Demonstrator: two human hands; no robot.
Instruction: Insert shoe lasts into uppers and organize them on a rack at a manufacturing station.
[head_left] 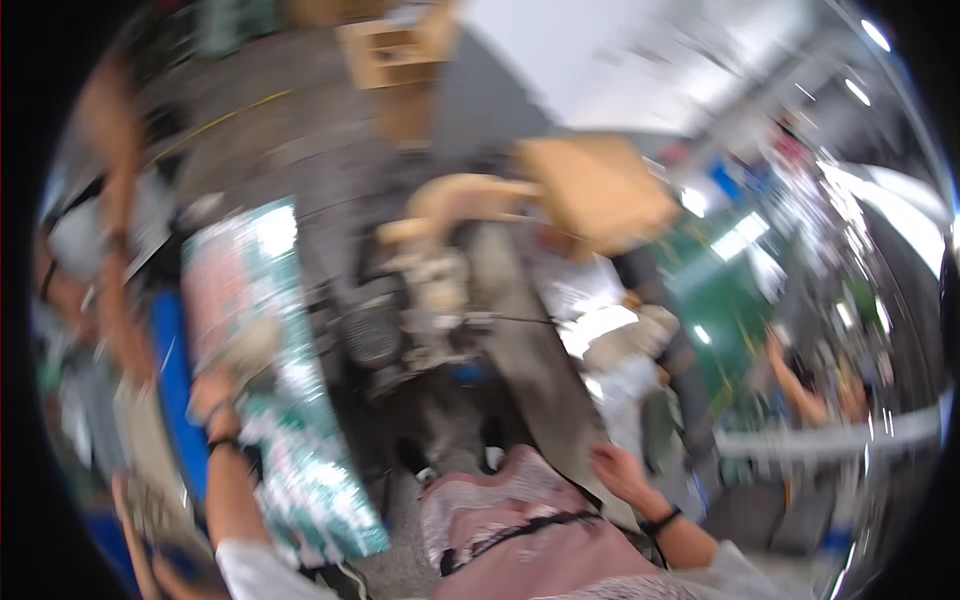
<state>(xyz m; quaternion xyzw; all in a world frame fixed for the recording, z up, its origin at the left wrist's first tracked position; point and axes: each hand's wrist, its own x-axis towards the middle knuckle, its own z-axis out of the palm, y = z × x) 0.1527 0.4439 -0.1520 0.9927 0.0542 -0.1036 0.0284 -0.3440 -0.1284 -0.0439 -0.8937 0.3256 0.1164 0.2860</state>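
The whole picture is smeared by motion. My left hand (212,392), with dark and light bands at the wrist, reaches over a shiny plastic-covered surface (330,480) patterned in green, white and pink. Right at its fingers is a pale beige, soft-looking thing (256,346); blur hides whether the fingers grip it. Low on the right, beside my pink apron (530,560), my right hand (618,474) hangs with loosely bent fingers apart and nothing visible in it. A grey table edge (540,390) runs close to that hand.
Between the two work surfaces stands a machine (435,285) with a tan curved top. Right of it are a cardboard box (600,190), white plastic bags (625,390) and beige pieces (632,342). Another person's arm (120,200) reaches in from the left; someone else's arm (795,385) shows at right.
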